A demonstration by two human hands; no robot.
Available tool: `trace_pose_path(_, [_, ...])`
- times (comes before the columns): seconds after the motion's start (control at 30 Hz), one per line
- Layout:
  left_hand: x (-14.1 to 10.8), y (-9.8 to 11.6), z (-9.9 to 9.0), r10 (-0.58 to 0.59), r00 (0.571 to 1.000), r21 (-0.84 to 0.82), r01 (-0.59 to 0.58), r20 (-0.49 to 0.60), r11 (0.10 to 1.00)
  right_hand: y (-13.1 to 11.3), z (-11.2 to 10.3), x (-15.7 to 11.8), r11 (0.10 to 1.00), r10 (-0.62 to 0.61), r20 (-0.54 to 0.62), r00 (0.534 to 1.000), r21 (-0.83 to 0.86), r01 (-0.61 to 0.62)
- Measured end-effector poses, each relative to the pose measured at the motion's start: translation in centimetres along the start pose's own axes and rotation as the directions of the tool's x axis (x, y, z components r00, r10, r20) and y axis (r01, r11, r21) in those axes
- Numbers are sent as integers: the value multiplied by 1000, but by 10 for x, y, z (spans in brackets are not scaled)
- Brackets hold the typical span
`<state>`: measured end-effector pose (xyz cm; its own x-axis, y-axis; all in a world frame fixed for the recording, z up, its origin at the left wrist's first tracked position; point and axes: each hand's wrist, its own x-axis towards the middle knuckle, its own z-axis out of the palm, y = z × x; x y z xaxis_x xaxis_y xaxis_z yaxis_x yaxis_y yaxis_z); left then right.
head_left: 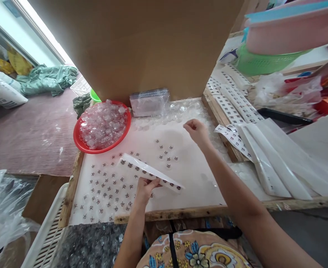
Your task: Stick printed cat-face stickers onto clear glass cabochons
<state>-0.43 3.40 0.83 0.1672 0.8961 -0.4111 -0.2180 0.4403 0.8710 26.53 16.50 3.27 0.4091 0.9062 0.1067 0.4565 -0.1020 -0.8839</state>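
A white strip (153, 173) with a row of small dark printed figures is pinched between the thumb and fingers of my left hand (145, 189), tilted over the white work surface (192, 167). My right hand (196, 130) is raised over the far right part of that surface, its thumb and fingertips pressed together; whatever they may hold is too small to make out. Many small dark-printed pieces (110, 196) lie in rows at the left of the surface, and several more (168, 157) sit in the middle. Clear round discs (177, 109) are scattered along the far side.
A red basin (125, 131) full of clear discs stands at the left. Behind the surface are a clear plastic box (149, 104) and a large cardboard panel (141, 48). Printed strips (233, 108) and backing sheets (267, 156) lie right, beyond a wooden edge (219, 119).
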Motion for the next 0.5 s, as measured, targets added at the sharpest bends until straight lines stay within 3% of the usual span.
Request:
trace_pose_path(0.07, [0, 0, 1, 4, 1000, 2, -4, 10, 1000, 32, -6, 13, 989, 100, 24, 995, -110, -97])
trace_pose_path(0.17, [0, -1, 0, 3, 1000, 5, -3, 3, 1000, 52, -5, 20, 974, 174, 78, 982, -161, -160])
trace_pose_path(0.5, [0, -1, -2, -2, 1000, -10, 2, -28, 1000, 54, 7, 21, 955, 218, 126, 968, -234, -184])
